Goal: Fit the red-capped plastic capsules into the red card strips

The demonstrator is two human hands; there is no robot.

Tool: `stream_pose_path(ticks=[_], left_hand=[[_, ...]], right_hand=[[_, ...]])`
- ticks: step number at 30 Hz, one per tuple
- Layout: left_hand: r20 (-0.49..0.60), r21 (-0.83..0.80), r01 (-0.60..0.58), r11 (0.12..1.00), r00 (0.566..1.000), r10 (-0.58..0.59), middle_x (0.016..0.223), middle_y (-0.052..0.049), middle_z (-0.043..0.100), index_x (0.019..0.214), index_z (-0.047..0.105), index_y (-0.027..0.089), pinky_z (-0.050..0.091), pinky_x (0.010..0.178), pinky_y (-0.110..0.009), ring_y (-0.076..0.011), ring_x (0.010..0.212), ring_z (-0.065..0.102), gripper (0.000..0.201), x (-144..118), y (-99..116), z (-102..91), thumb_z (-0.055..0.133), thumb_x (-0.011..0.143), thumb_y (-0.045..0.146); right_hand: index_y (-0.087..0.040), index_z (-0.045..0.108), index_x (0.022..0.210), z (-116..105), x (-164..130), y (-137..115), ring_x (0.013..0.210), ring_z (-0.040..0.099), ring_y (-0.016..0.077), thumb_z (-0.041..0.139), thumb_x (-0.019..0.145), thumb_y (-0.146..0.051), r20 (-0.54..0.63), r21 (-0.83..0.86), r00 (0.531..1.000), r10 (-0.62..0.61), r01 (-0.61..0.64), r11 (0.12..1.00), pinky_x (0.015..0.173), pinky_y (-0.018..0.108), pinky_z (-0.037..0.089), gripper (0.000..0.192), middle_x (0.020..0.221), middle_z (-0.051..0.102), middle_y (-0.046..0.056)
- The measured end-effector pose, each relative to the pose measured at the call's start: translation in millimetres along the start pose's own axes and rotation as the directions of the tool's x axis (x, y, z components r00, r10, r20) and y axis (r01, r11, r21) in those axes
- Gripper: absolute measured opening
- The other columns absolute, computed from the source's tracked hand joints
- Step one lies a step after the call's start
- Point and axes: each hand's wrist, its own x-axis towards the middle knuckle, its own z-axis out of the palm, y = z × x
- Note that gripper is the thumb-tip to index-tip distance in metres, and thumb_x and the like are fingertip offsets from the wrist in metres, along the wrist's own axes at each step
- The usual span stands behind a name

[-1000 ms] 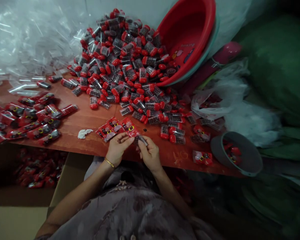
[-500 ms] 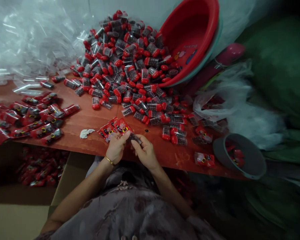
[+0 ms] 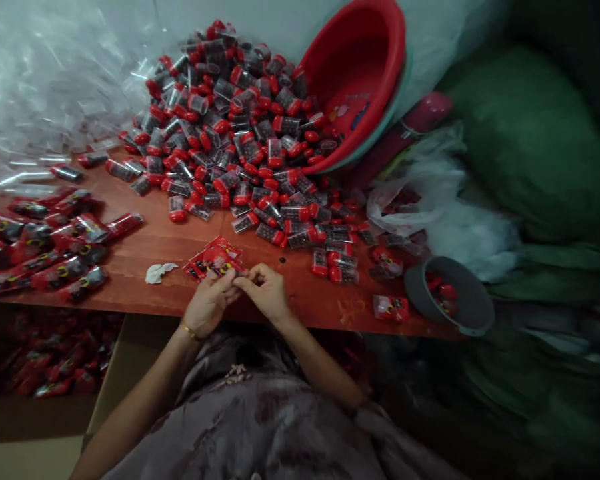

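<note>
My left hand (image 3: 209, 303) and my right hand (image 3: 267, 291) meet over the front edge of the table, fingers closed and fingertips almost touching. A small dark piece shows between them, mostly covered by the fingers, so I cannot make out its kind. Just beyond my left fingertips lie flat red printed packets (image 3: 213, 259). Further back, a big heap of small clear containers with red ends and dark contents (image 3: 250, 147) spreads over the table. A crumpled white scrap (image 3: 160, 272) lies left of the packets.
Filled red packets (image 3: 45, 247) are piled at left, above an open carton (image 3: 103, 373) of more packets. Clear empty sleeves (image 3: 55, 87) fill the back left. A red basin (image 3: 380, 87) leans at the back; a grey bowl (image 3: 480, 307) with red pieces stands right.
The view has shifted, so the table's things sit further left. The dark container between my hands has become mostly hidden as my right fingers closed in against my left fingertips.
</note>
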Motion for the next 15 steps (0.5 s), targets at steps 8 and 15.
stream_pose_path(ticks=[8,15], left_hand=[[-0.491,-0.138,-0.496,0.857,0.786,0.376,0.084,0.003,0.073,0.079,0.062,0.02,0.05,0.082,-0.019,-0.0107,0.099,0.061,0.054,-11,110,-85.4,0.023,0.094,0.053],[-0.009,0.777,-0.389,0.494,0.779,0.627,0.104,-0.008,0.07,0.087,0.07,0.021,0.038,0.102,-0.044,-0.0286,0.113,0.056,0.03,23,56,-35.3,0.073,0.067,0.043]], right_hand=[[-0.01,0.059,0.112,-92,-2,35,0.109,0.049,0.0325,0.045,0.088,-0.04,-0.282,-0.831,0.941,-0.188,-0.141,0.539,0.093,0.051,0.034,0.041,0.117,0.06,0.02],[-0.007,0.047,0.13,-61,-18,56,0.119,0.042,0.0334,0.041,0.09,-0.039,-0.114,-0.914,0.974,-0.195,-0.026,0.406,0.101,0.059,0.021,0.051,0.131,0.052,0.02]])
